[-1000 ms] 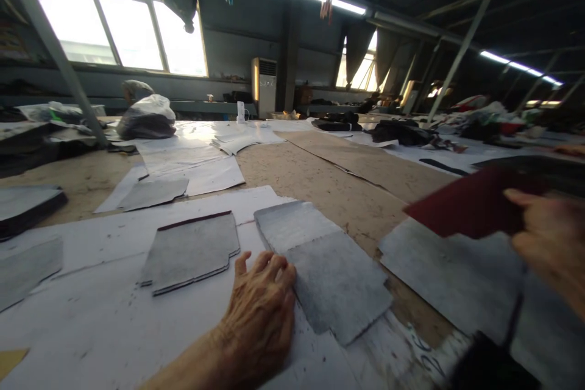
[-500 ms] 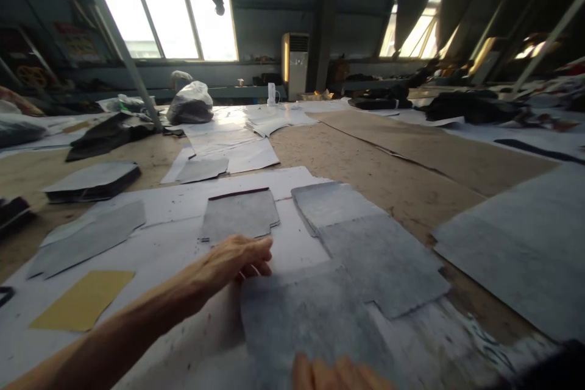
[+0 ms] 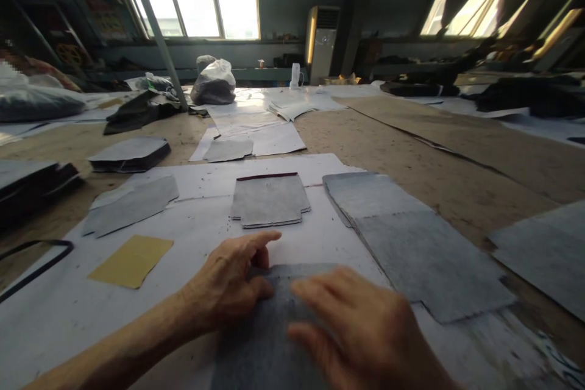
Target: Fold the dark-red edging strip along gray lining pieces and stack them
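A grey cut sheet (image 3: pixel 269 341) lies flat on the white paper right in front of me. My left hand (image 3: pixel 228 283) rests on its left upper edge, thumb and fingers pressing the corner. My right hand (image 3: pixel 361 329) lies flat on top of the same sheet, fingers spread. Just beyond the hands sits a small stack of grey shaped pieces (image 3: pixel 269 201) with a dark red edge at the back. To the right, two larger grey sheets (image 3: pixel 411 244) overlap on the table.
A yellow card (image 3: pixel 132 259) and more grey pieces (image 3: pixel 130 204) lie at the left, with dark stacks (image 3: pixel 130 155) behind. A black loop (image 3: pixel 31 262) rests at the far left edge. White papers, a filled bag (image 3: pixel 214 82) and dark cloth piles sit farther back.
The dark red piece held at the right a second ago is gone; a grey sheet now lies before me. Both hands have come down onto it. The view has tilted down.
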`<state>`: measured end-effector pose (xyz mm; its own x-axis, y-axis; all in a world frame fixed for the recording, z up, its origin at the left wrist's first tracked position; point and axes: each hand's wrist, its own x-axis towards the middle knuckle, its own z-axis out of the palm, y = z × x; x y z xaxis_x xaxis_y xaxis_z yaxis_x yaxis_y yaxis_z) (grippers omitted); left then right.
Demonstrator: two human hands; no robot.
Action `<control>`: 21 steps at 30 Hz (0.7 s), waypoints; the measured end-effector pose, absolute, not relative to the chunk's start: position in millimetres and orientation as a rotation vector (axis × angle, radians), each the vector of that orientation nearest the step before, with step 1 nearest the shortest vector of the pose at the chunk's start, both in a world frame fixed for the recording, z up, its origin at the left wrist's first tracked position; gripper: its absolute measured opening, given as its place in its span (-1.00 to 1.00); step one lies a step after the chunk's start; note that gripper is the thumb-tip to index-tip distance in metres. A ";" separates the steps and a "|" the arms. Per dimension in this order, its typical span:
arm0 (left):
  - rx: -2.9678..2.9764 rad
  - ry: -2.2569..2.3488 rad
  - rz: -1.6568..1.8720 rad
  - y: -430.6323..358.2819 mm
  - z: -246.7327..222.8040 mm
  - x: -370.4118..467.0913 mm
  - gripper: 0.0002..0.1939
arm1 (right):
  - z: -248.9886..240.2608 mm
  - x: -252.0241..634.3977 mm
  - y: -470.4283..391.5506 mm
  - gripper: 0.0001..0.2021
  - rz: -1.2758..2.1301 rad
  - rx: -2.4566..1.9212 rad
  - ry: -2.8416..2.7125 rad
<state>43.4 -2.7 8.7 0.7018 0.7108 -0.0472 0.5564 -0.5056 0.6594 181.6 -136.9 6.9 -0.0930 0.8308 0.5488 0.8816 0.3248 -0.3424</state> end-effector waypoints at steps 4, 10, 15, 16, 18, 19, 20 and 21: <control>2.336 0.831 0.329 -1.0 3.0 39.5 -0.64 | 3.1 216.6 -110.9 -0.75 -0.062 -1.673 -2.020; 2.516 0.662 0.503 1.3 -7.2 32.2 -0.75 | -0.2 220.0 -107.4 -0.84 -0.045 -1.610 -2.101; 2.667 0.388 0.570 2.6 -7.7 28.6 -0.67 | -4.6 222.3 -113.4 -0.77 -0.129 -1.461 -2.141; 2.689 0.335 0.580 2.8 -7.3 27.6 -0.65 | -5.6 222.8 -114.2 -0.76 -0.140 -1.447 -2.154; 2.722 0.253 0.590 2.9 -6.9 25.5 -0.63 | -7.0 223.0 -115.4 -0.77 -0.174 -1.427 -2.181; 2.738 0.231 0.576 2.8 -6.9 24.6 -0.63 | -7.4 223.0 -115.9 -0.77 -0.202 -1.417 -2.193; 2.748 0.210 0.572 2.5 -7.1 23.8 -0.63 | -7.6 222.9 -116.3 -0.76 -0.229 -1.402 -2.207; 2.752 0.187 0.580 2.1 -7.6 23.2 -0.64 | -7.8 222.9 -116.6 -0.76 -0.253 -1.384 -2.222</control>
